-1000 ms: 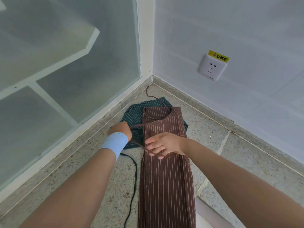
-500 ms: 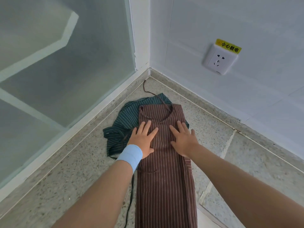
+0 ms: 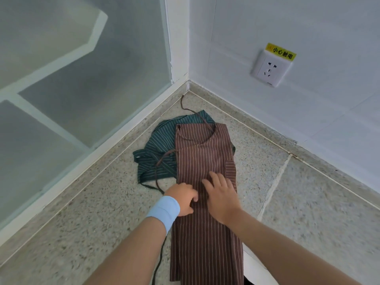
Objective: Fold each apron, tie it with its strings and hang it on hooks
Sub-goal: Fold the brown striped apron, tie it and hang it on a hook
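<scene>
A brown apron [image 3: 203, 153], folded lengthwise into a narrow strip, lies flat on a speckled stone desk [image 3: 308, 212], below and left of a wall socket [image 3: 270, 68]. The left hand [image 3: 183, 199] curls its fingers [image 3: 194, 199] on the strip's left edge, apparently pinching the cloth. The right hand [image 3: 221, 195] presses flat on it, fingers [image 3: 216, 177] spread. A brown string [image 3: 164, 159] trails loose, untied. A green apron [image 3: 158, 149] lies crumpled under the strip's far end, farther left of the socket. Judged from this, only the first fold is done. Cross-folding, tying, the green apron and hanging all remain, and no hooks are in view.
</scene>
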Motion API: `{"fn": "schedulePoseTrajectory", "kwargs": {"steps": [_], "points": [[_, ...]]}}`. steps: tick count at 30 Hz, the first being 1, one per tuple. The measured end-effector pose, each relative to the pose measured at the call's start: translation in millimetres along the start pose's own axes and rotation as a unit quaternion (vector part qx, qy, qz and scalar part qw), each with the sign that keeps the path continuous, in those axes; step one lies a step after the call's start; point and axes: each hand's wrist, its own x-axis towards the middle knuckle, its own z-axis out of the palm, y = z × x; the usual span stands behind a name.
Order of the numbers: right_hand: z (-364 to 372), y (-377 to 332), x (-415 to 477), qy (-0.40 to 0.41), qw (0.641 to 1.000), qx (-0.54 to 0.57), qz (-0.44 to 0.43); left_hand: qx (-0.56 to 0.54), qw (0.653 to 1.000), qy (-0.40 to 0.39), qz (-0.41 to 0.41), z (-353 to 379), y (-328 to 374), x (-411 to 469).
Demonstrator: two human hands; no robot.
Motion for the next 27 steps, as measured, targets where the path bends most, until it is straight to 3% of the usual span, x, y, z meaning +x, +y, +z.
{"fn": "schedulePoseTrajectory", "kwargs": {"steps": [3, 6, 8, 10, 13, 15, 17, 21, 23, 27], "points": [[15.8, 9.8, -29.2, -0.031, 0.999, -0.007, -0.002, 0.016, 0.996, -0.071, -0.054, 8.2, -10.2, -19.1], [16.1, 25.2, -50.7, -0.066, 0.997, -0.033, -0.002, 0.097, 0.964, -0.19, -0.16, 18.2, -28.3, -40.4], [12.9, 30.5, -61.2, -0.084, 0.995, -0.047, 0.015, 0.117, 0.948, -0.211, -0.21, 22.8, -35.3, -51.8], [10.4, 27.8, -72.0, -0.075, 0.996, -0.045, 0.011, 0.102, 0.961, -0.156, -0.203, 22.0, -29.0, -58.6], [10.6, 11.9, -93.2, -0.06, 0.997, -0.026, -0.047, 0.046, 0.994, 0.028, -0.096, 25.0, 5.5, -64.1], [13.8, 4.0, -110.6, -0.074, 0.993, -0.026, -0.093, -0.011, 0.995, 0.091, -0.024, 35.0, 36.9, -67.7], [22.3, 5.6, -127.2, -0.114, 0.984, -0.051, -0.126, -0.027, 0.996, 0.08, 0.012, 51.1, 61.4, -68.2], [47.7, 24.2, -163.6, -0.17, 0.964, -0.146, -0.145, 0.007, 0.999, -0.021, -0.04, 92.7, 79.8, -71.0], [55.1, 27.9, -174.5, -0.144, 0.967, -0.159, -0.134, 0.013, 0.998, -0.011, -0.056, 103.5, 81.0, -74.3], [62.0, 24.6, -183.3, -0.056, 0.987, -0.074, -0.134, -0.019, 0.996, -0.035, -0.078, 100.2, 86.1, -82.0]]}}
